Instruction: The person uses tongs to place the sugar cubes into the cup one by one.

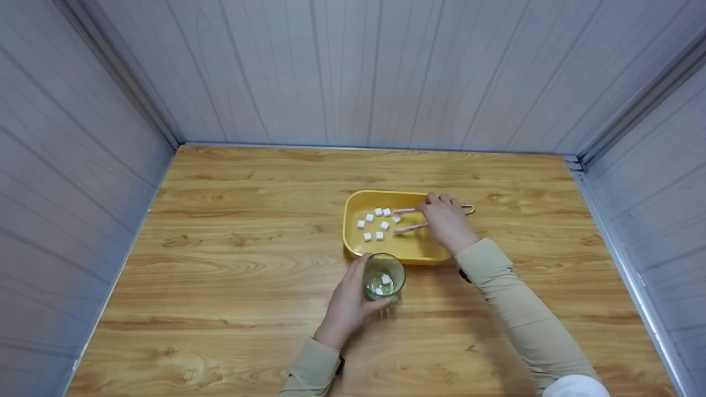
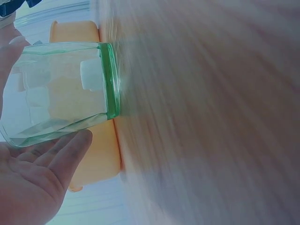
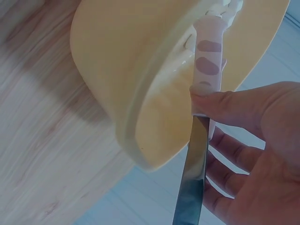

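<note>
My left hand (image 1: 348, 300) grips a clear greenish glass (image 1: 375, 266) near the tray's front edge, thumb and fingers on opposite sides. Inside the glass lie a couple of white cubes (image 1: 386, 279); one cube (image 2: 91, 75) shows by its base in the left wrist view. With my right hand (image 1: 445, 223) I hold metal tongs with pink tips (image 1: 411, 227) over the yellow tray (image 1: 411, 260). The tong arms are spread, and a white cube (image 1: 396, 219) lies between their tips. Several other white cubes (image 1: 384, 225) are scattered across the tray's left half.
The wood-grain table (image 1: 237, 264) runs back to a pale panelled wall (image 1: 353, 77). More panels stand at the left (image 1: 71, 165) and right (image 1: 656, 182). The tray's raised rim (image 3: 126, 122) passes close under the right hand.
</note>
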### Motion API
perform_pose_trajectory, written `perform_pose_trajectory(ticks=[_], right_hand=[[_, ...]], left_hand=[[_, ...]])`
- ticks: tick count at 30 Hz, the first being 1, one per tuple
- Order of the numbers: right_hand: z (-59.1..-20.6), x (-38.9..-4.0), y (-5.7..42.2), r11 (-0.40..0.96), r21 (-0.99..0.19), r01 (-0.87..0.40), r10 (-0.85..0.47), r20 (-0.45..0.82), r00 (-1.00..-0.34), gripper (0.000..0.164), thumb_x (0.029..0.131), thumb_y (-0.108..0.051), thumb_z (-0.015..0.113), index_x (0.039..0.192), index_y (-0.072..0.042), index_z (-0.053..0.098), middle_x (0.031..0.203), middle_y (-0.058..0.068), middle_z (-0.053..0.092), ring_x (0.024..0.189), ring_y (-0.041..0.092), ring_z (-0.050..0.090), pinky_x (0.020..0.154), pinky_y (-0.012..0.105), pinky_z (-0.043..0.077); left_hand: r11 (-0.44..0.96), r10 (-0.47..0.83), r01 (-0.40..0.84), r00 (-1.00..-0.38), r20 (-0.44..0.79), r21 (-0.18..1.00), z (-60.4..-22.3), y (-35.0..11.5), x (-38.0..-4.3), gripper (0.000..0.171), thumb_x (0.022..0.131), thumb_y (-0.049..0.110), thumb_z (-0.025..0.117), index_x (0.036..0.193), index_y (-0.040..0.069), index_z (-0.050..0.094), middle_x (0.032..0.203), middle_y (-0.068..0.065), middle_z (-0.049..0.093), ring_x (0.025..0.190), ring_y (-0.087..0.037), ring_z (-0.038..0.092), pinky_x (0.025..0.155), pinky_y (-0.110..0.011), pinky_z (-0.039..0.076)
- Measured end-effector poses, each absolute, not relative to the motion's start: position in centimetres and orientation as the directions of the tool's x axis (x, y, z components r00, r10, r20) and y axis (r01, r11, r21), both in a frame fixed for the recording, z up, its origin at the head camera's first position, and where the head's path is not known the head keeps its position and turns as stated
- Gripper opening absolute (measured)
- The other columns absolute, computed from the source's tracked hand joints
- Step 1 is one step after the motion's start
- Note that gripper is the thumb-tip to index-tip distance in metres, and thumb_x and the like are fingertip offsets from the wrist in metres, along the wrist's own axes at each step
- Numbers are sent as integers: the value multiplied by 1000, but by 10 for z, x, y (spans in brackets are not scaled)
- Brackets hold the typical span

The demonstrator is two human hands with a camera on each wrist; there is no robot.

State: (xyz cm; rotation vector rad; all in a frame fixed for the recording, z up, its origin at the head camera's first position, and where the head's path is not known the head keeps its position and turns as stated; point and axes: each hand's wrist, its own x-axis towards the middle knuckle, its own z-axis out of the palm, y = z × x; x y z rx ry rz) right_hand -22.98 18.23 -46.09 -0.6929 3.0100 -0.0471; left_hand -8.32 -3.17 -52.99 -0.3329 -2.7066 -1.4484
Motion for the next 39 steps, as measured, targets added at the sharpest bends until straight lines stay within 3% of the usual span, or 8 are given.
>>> perform_pose_trajectory(ticks=[9, 18, 39], right_hand=[[-466, -231, 183, 902, -19, -432, -432, -23, -902, 35, 84, -3, 71, 118, -11, 68, 110, 15, 56, 101, 37, 51, 89, 54, 40], [-470, -230, 185, 889, 21, -458, -458, 8, -889, 35, 85, 3, 68, 116, -12, 69, 107, 16, 56, 99, 39, 53, 84, 53, 44], [-469, -229, 182, 893, -9, -449, -449, -6, -893, 33, 88, 4, 64, 114, -14, 71, 110, 14, 59, 100, 38, 52, 87, 55, 42]], left_hand=[[534, 164, 214, -975, 148, 818, -529, -31, -83, 98, 71, 39, 83, 146, 5, 32, 140, -9, 43, 122, -26, 48, 103, -42, 39], [552, 164, 235, -971, 172, 800, -530, -32, -82, 96, 71, 40, 83, 144, 1, 34, 137, -10, 45, 120, -25, 49, 101, -41, 42], [553, 164, 223, -974, 157, 803, -530, -32, -82, 97, 71, 43, 82, 145, 3, 32, 139, -10, 44, 122, -26, 48, 103, -41, 40]])
